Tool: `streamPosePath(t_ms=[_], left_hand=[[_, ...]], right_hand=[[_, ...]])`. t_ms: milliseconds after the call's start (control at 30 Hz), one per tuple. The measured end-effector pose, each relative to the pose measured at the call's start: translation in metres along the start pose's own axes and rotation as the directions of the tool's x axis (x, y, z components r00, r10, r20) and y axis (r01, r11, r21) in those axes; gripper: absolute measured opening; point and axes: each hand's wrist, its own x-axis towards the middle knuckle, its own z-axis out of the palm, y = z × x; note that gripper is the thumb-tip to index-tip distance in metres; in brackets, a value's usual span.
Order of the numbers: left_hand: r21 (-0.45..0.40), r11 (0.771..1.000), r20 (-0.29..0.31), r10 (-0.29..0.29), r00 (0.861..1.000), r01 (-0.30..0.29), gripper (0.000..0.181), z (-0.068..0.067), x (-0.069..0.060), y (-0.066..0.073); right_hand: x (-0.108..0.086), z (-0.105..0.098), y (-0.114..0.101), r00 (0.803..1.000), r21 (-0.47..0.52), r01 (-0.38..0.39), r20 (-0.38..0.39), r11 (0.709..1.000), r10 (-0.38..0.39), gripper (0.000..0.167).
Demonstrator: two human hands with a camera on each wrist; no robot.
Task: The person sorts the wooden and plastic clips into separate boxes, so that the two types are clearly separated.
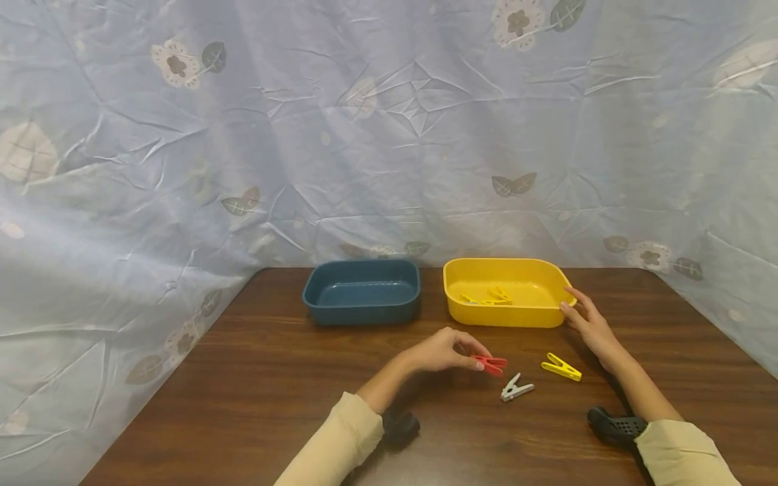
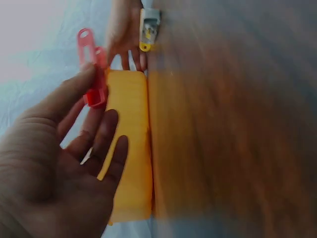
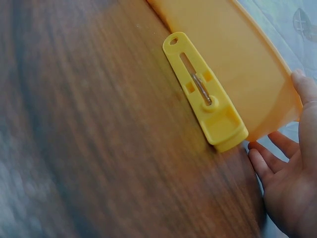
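My left hand pinches a red plastic clothespin between thumb and fingers, a little above the table in front of the yellow bin. The left wrist view shows the other fingers loosely bent beneath the red clothespin. At the bin's front right corner my right hand holds the rim, thumb and fingers around the corner. A white clothespin and a yellow clothespin lie on the table between the hands. Several yellow clothespins lie inside the yellow bin, toward its left.
A dark blue bin stands left of the yellow one, near the back of the brown wooden table. Behind rises a pale flowered curtain. Black devices sit at both wrists.
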Motion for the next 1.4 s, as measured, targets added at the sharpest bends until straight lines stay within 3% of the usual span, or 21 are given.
streamPosePath(t_ms=[133, 367, 467, 733, 933, 1133, 1400], left_hand=[[-0.015, 0.999, -0.071, -0.039, 0.997, 0.038, 0.024, -0.004, 0.006, 0.002], [-0.014, 0.998, -0.192, -0.07, 0.979, 0.068, 0.023, -0.01, 0.016, 0.002], [-0.026, 0.998, -0.229, -0.067, 0.971, 0.063, 0.022, -0.013, 0.02, 0.001], [0.047, 0.997, -0.307, -0.043, 0.951, 0.06, 0.023, -0.025, 0.03, 0.0], [0.043, 0.996, -0.388, -0.06, 0.92, 0.083, 0.023, -0.035, 0.039, 0.001], [0.062, 0.992, -0.478, -0.07, 0.875, 0.114, 0.023, -0.042, 0.053, -0.002], [0.092, 0.973, -0.554, -0.128, 0.823, 0.214, 0.02, -0.036, 0.07, -0.015]], right_hand=[[0.0, -0.001, 0.0, 1.0, 0.002, 0.002, -0.004, 1.0, -0.002, 0.06], [0.001, -0.002, -0.003, 1.0, 0.007, 0.001, 0.008, 1.0, -0.001, 0.06], [0.002, -0.001, -0.002, 1.0, 0.007, -0.001, 0.008, 1.0, 0.0, 0.06], [0.004, -0.002, 0.0, 1.0, -0.005, -0.004, 0.006, 1.0, 0.004, 0.06], [0.004, -0.002, -0.001, 1.0, -0.003, -0.004, 0.011, 1.0, 0.004, 0.06], [0.002, -0.001, -0.002, 1.0, -0.007, -0.015, 0.012, 1.0, 0.015, 0.061], [-0.001, 0.001, -0.003, 1.0, 0.004, -0.012, 0.005, 1.0, 0.012, 0.061]])
